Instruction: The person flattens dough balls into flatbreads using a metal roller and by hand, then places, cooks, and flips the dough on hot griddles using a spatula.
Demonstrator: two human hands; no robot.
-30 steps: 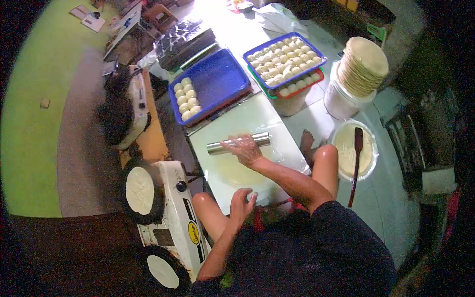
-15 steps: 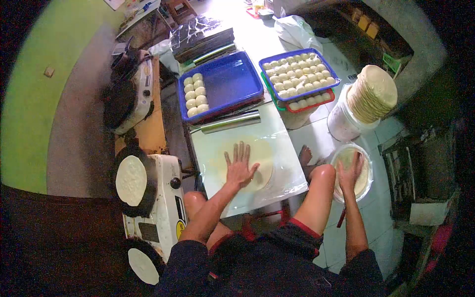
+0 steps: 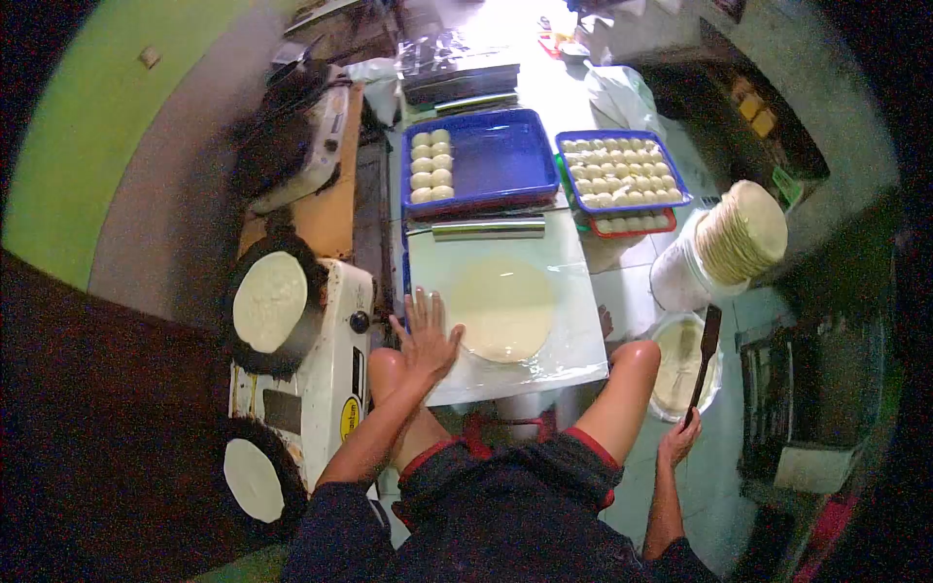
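Observation:
My left hand (image 3: 426, 340), fingers spread, is over the left edge of the white work board (image 3: 569, 262), beside a thin round of dough (image 3: 505, 311) under clear plastic. In my right hand (image 3: 679, 442) is the handle of a dark spatula (image 3: 710, 335), its blade pointing up and away. Below the spatula stands a round white tub (image 3: 716, 384) with pale contents. To the left, one flatbread (image 3: 270, 301) lies in the farther black pan (image 3: 243, 340) and another flatbread (image 3: 255, 479) in the nearer pan.
A metal roller (image 3: 489, 229) lies across the board's far edge. Beyond are a blue tray (image 3: 505, 160) with dough balls along its left side and a fuller blue tray (image 3: 637, 206). Stacked flatbreads (image 3: 743, 233) top a white bucket (image 3: 671, 282). The white stove (image 3: 340, 379) is at left.
My left hand has moved left off the dough round. My right hand has left the tub and now holds the spatula upright. The view has shifted leftward.

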